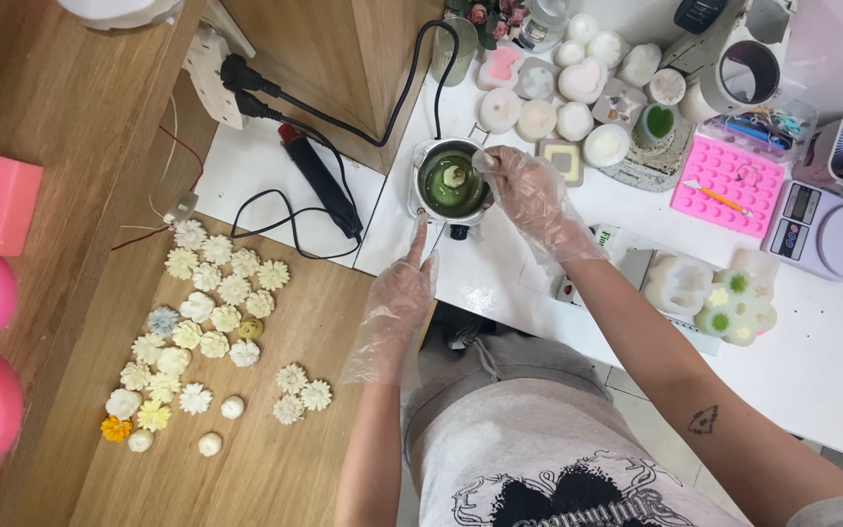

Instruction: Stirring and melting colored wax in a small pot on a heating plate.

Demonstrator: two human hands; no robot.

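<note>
Wax flowers (209, 327) lay spread on our wooden board nearest us. Our left hand (394, 303), gloved, pointed one finger against the melting pot (451, 182) at the white worktop's (500, 283) left edge. Our right hand (534, 200) pinched a small white flower (456, 177) over green wax. Beyond, moulded candles (578, 98) clustered at the far edge.

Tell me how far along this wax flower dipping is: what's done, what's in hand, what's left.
Done, by the look of it: many cream and yellow wax flowers lie spread on the wooden board. In hand: the right hand holds a small flower over green liquid in the metal pot, while the left hand touches the pot's edge. Left: hard to judge; most flowers on the board show no green.
</note>
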